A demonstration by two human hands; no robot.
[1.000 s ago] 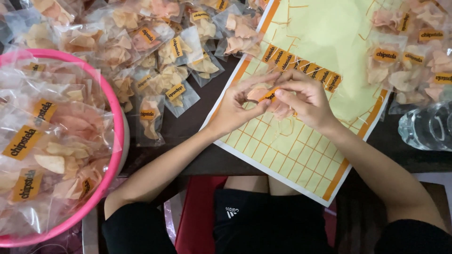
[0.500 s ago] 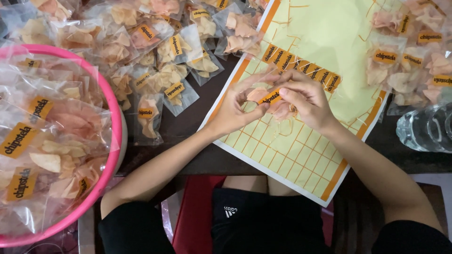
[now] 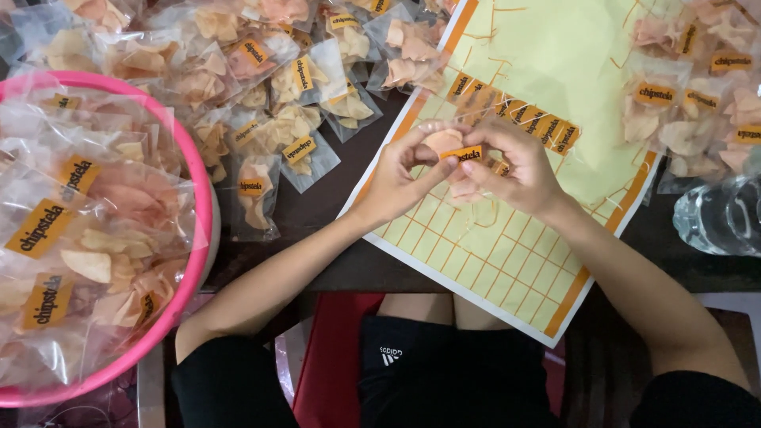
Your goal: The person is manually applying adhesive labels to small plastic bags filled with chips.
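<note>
chip bag (image 3: 444, 147) half-hidden btwn hands

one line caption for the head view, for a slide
Both hands, left hand and right hand, press an orange label onto a chip bag.

The pink basin (image 3: 198, 238) runs off the left edge; hands (image 3: 468, 170) hide most of the packet (image 3: 444, 147).

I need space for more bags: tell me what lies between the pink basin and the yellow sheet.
In the head view, small clear chip bags lie on dark table between pink basin and yellow sheet.
</note>
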